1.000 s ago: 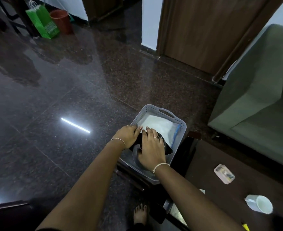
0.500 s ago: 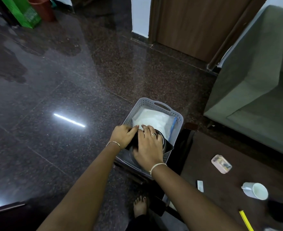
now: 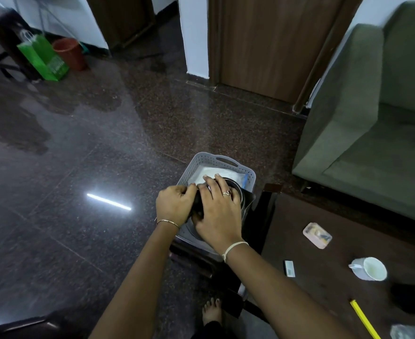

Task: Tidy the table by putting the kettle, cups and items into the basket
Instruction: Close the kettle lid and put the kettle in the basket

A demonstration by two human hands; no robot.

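Note:
A grey perforated basket (image 3: pixel 222 160) stands at the left end of the dark wooden table (image 3: pixel 323 241). Inside it lies a black and steel kettle (image 3: pixel 239 192) on a white bag (image 3: pixel 204 172). Both hands are on the kettle: my left hand (image 3: pixel 174 204) grips its black handle side, and my right hand (image 3: pixel 219 211) lies flat over its top, fingers spread. Most of the kettle is hidden under my hands. On the table to the right sit a white cup (image 3: pixel 370 268), a pink box (image 3: pixel 317 234), a small white packet (image 3: pixel 289 267) and a yellow stick (image 3: pixel 363 318).
A green sofa (image 3: pixel 372 123) stands to the right behind the table. A dark object (image 3: pixel 414 298) and a crumpled plastic item (image 3: pixel 411 332) lie at the table's near right. Across the glossy dark floor are a green bag (image 3: pixel 43 58) and a red bin (image 3: pixel 70 52). My bare foot (image 3: pixel 212 311) is below.
My hands have stayed on the kettle in the basket, with the right hand's fingers reaching a little further over its top. The camera view has shifted slightly.

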